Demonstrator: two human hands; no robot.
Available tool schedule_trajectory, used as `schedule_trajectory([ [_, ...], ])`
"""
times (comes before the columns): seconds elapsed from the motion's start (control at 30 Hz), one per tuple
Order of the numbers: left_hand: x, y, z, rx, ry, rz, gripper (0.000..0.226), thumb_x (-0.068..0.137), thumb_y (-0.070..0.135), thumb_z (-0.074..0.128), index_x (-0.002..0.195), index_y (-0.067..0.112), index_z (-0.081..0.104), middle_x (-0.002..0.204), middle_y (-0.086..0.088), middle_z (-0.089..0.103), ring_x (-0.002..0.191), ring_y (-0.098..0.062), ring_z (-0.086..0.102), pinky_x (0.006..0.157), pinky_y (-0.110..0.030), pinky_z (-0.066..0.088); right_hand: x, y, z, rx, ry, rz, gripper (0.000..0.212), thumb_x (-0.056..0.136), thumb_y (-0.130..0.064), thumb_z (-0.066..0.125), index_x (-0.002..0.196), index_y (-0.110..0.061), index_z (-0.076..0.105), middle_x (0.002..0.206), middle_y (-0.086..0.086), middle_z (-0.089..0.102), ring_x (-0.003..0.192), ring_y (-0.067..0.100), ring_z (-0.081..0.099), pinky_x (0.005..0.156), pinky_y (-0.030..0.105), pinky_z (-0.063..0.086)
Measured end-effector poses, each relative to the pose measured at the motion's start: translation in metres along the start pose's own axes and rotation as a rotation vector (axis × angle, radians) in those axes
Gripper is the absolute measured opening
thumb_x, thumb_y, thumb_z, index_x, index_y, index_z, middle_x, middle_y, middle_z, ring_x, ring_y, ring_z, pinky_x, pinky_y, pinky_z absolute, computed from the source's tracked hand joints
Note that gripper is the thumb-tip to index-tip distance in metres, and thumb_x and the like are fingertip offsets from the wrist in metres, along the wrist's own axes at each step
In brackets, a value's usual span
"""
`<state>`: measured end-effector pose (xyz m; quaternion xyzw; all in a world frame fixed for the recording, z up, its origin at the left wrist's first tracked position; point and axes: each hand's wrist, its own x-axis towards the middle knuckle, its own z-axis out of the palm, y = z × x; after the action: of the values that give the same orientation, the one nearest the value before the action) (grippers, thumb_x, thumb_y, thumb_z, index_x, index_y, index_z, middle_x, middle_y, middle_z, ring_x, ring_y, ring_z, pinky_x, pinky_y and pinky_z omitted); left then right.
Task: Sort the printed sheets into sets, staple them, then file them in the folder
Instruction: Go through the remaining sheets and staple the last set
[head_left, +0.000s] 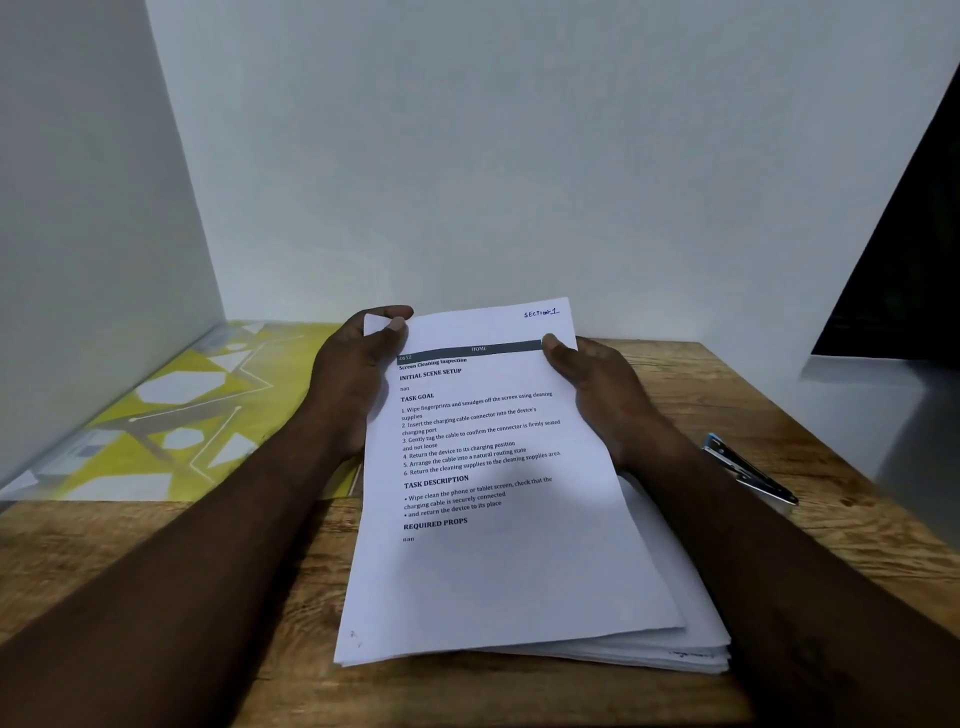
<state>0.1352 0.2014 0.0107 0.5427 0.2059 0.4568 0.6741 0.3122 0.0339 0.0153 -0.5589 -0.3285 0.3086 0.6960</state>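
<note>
Centre frame, the white printed paper sheet (498, 545) lies lengthwise away from the viewer, heading farthest, atop a white paper stack (696, 649). The left hand (353, 374) and right hand (592, 384) pinch its far edges.

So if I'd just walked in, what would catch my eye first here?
The printed sheet in the middle, headed "Screen Cleaning Inspection", with "SECTION 1" handwritten in its far right corner. The left hand and right hand hold its far end by either side, above a stack of sheets on the wooden table. A yellow patterned folder lies to the left, a stapler to the right.
</note>
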Motion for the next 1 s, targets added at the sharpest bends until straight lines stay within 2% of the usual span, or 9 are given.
schedule_trajectory([
  [0.13, 0.002, -0.002, -0.002, 0.014, 0.037, 0.000, 0.017, 0.104, 0.021, 0.064, 0.116, 0.017, 0.075, 0.097, -0.001, 0.075, 0.081, -0.015, 0.071, 0.072, -0.028, 0.059, -0.001, -0.003, 0.000, -0.022, 0.010, -0.004, 0.027, 0.107, -0.022, 0.059, 0.119, -0.001, 0.072, 0.112, 0.017, 0.079, 0.094, 0.035, 0.078, 0.072, 0.043, 0.065],
  [0.27, 0.001, -0.003, -0.002, 0.035, 0.056, 0.014, 0.015, 0.103, 0.021, 0.065, 0.112, 0.018, 0.076, 0.094, 0.002, 0.075, 0.078, -0.014, 0.069, 0.069, -0.026, 0.059, -0.002, -0.001, -0.001, -0.030, -0.007, 0.006, 0.033, 0.108, -0.027, 0.058, 0.123, 0.000, 0.070, 0.115, 0.019, 0.078, 0.102, 0.039, 0.077, 0.085, 0.052, 0.064],
  [0.4, 0.001, -0.003, -0.006, 0.062, 0.054, 0.020, 0.014, 0.104, 0.021, 0.064, 0.108, 0.021, 0.077, 0.093, 0.003, 0.074, 0.076, -0.013, 0.068, 0.067, -0.025, 0.058, 0.000, -0.001, -0.002, -0.021, -0.008, 0.021, 0.034, 0.106, -0.029, 0.062, 0.124, -0.001, 0.071, 0.118, 0.019, 0.077, 0.109, 0.042, 0.074, 0.100, 0.066, 0.054],
  [0.53, 0.001, -0.003, -0.006, 0.108, 0.056, 0.037, 0.014, 0.105, 0.023, 0.063, 0.108, 0.022, 0.077, 0.096, 0.001, 0.074, 0.077, -0.013, 0.069, 0.069, -0.027, 0.058, 0.000, 0.001, -0.003, -0.021, -0.038, 0.021, 0.036, 0.107, -0.031, 0.061, 0.125, -0.002, 0.070, 0.118, 0.019, 0.077, 0.109, 0.041, 0.075, 0.101, 0.065, 0.054],
  [0.7, 0.002, -0.002, -0.011, 0.192, 0.044, 0.083, 0.014, 0.105, 0.028, 0.064, 0.103, 0.030, 0.078, 0.100, 0.001, 0.074, 0.084, -0.017, 0.067, 0.084, -0.036, 0.056, 0.003, 0.006, 0.000, -0.091, -0.033, 0.007, 0.030, 0.109, -0.029, 0.058, 0.120, -0.006, 0.072, 0.113, 0.013, 0.080, 0.105, 0.036, 0.077, 0.099, 0.062, 0.056],
  [0.83, 0.001, -0.003, -0.011, 0.235, 0.076, 0.074, 0.013, 0.105, 0.021, 0.063, 0.108, 0.025, 0.075, 0.096, 0.000, 0.071, 0.072, -0.011, 0.067, 0.065, -0.024, 0.057, 0.008, 0.010, -0.003, -0.113, -0.020, 0.013, 0.030, 0.106, -0.031, 0.063, 0.119, -0.006, 0.073, 0.113, 0.014, 0.080, 0.105, 0.038, 0.076, 0.100, 0.066, 0.055],
  [0.9, 0.001, -0.003, -0.011, 0.226, 0.095, 0.043, 0.013, 0.105, 0.015, 0.062, 0.108, 0.019, 0.074, 0.093, -0.003, 0.070, 0.070, -0.014, 0.067, 0.060, -0.024, 0.057, 0.007, 0.011, -0.003, -0.128, -0.019, 0.012, 0.034, 0.100, -0.036, 0.068, 0.118, -0.008, 0.075, 0.112, 0.013, 0.080, 0.104, 0.038, 0.077, 0.099, 0.067, 0.055],
  [0.93, -0.001, -0.003, -0.011, 0.245, 0.100, 0.038, 0.013, 0.104, 0.014, 0.063, 0.105, 0.018, 0.075, 0.093, -0.003, 0.073, 0.074, -0.017, 0.069, 0.066, -0.027, 0.059, 0.007, 0.011, -0.002, -0.138, -0.020, 0.011, 0.038, 0.095, -0.040, 0.070, 0.117, -0.009, 0.076, 0.112, 0.012, 0.080, 0.104, 0.038, 0.077, 0.099, 0.066, 0.056],
  [1.0, -0.001, -0.004, -0.013, 0.328, 0.106, 0.074, 0.012, 0.099, 0.019, 0.066, 0.096, 0.023, 0.076, 0.101, 0.000, 0.078, 0.090, -0.023, 0.073, 0.086, -0.040, 0.060, 0.007, 0.011, -0.001, -0.162, -0.015, -0.002, 0.043, 0.088, -0.044, 0.070, 0.115, -0.010, 0.077, 0.111, 0.012, 0.080, 0.103, 0.038, 0.077, 0.098, 0.065, 0.056],
])
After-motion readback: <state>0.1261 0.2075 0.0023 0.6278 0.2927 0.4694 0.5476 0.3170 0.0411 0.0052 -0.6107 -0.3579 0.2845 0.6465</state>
